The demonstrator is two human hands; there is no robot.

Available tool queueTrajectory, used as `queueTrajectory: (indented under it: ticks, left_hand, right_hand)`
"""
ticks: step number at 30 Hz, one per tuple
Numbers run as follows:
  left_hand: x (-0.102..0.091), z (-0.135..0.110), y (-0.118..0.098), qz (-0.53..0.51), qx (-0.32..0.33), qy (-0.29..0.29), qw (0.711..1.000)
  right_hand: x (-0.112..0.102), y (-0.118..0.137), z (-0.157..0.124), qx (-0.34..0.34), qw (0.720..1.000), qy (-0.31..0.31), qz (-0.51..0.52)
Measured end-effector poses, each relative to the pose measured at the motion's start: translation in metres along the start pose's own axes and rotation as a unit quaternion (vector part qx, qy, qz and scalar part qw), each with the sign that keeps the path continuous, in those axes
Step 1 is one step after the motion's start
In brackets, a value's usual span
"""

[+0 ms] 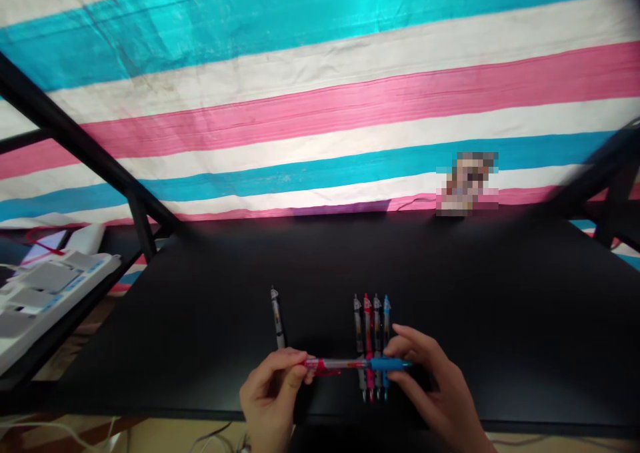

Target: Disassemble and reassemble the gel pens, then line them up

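My left hand (273,393) and my right hand (433,389) both hold a crosswise pen (340,363) level above a black desk (350,259), and it lies across a row of four upright-lying pens (368,326). That row is my landmark. The four lie side by side and nearly parallel, pointing away from me, and the crosswise pen passes over their lower halves without my being able to tell if it touches them.

To the left of the row, my left hand pinches the clear, red-marked end between thumb and curled fingers. To the right of the row, my right hand pinches the blue part (387,364) between thumb and fingers, the fingers slightly parted. From this view I cannot tell whether the crosswise pen is one piece or two pieces meeting. A small red piece (325,373) shows just under it, near my left hand.

A lone pen (277,316) lies left of the row, just above my left hand. Well left of the row sits a white keyboard-like device (50,286). Far beyond the row, a blurred object (467,183) stands at the desk's back edge, in front of a striped teal, white and pink cloth (320,126).
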State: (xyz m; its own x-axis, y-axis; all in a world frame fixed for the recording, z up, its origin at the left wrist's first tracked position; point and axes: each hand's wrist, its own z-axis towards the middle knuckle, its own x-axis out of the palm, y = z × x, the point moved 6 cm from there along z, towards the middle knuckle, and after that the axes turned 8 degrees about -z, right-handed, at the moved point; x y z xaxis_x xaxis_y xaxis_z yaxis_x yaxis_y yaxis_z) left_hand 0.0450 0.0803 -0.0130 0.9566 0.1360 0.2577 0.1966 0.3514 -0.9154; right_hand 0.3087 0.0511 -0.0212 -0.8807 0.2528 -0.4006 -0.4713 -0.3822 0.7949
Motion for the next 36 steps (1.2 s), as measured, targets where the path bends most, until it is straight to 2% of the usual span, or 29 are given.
queueTrajectory:
  ticks: [4,7,9,11,15,18,22,25,27,31,36]
  left_hand:
    - [-0.003,-0.001,0.003,0.011,-0.009,-0.018,1.0]
    - [-0.004,-0.001,0.003,0.004,-0.006,-0.033,0.999]
    - [-0.002,-0.001,0.001,0.003,0.007,-0.021,1.0]
    - [0.001,0.0,-0.001,0.01,0.017,-0.001,1.0]
    - [-0.002,0.001,-0.002,0.025,0.011,-0.015,1.0]
    - [-0.002,-0.001,-0.001,0.028,0.011,-0.023,0.999]
    - [-0.005,-0.003,0.003,0.01,0.001,-0.05,0.999]
    - [-0.004,-0.002,0.003,-0.001,0.007,-0.026,1.0]
    - [-0.004,-0.002,0.003,0.001,0.012,-0.014,1.0]
    - [-0.006,-0.002,0.003,0.011,0.011,-0.024,1.0]
    - [-0.003,-0.002,0.0,0.015,0.025,-0.017,0.999]
  right_hand:
    - [0.002,-0.001,-0.004,0.043,0.998,-0.038,0.023]
    - [0.003,0.002,-0.002,0.046,0.998,0.01,0.038]
    - [0.003,0.007,0.002,0.018,0.997,0.058,0.041]
    - [0.003,0.01,0.004,-0.006,0.996,0.077,0.041]
    - [-0.001,0.01,0.005,-0.022,1.0,0.016,-0.005]
    - [0.0,0.009,0.004,-0.028,1.0,-0.003,-0.014]
    - [0.004,0.009,0.003,-0.016,0.998,0.053,0.006]
    - [0.006,0.007,0.0,-0.017,0.994,0.104,0.022]
    - [0.005,0.004,-0.002,-0.026,0.995,0.096,0.009]
    - [0.003,-0.004,-0.005,-0.025,0.998,0.051,-0.033]
    - [0.007,0.006,-0.001,-0.019,0.997,0.069,0.021]
